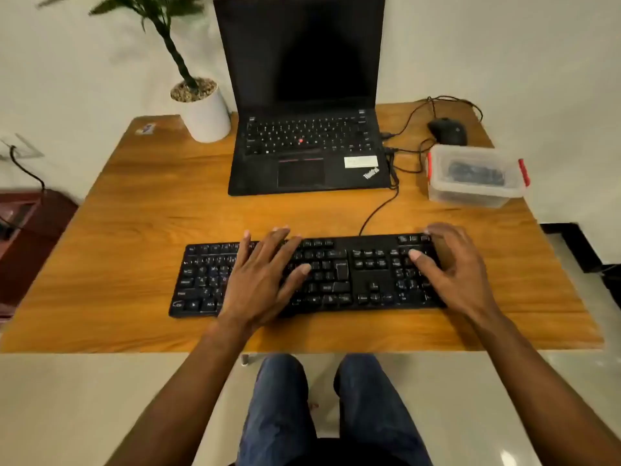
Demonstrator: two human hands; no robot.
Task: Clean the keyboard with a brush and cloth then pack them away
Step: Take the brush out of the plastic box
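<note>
A black wired keyboard (pixel 336 274) lies across the near half of the wooden table (pixel 134 210). My left hand (pixel 262 277) lies flat over its middle-left keys with the fingers spread and straight. My right hand (pixel 453 267) covers the keyboard's right end, its fingers curved over the far right corner and the thumb on the number keys. Neither hand holds a tool. A clear plastic box (pixel 473 176) with red clips and its lid on stands at the right; something dark lies inside it. No brush or cloth shows outside the box.
An open black laptop (pixel 302 129) with a dark screen stands at the back centre, cables running from its right side. A black mouse (pixel 448 131) lies at the back right. A white plant pot (pixel 205 112) stands at the back left. My legs show below the table's front edge.
</note>
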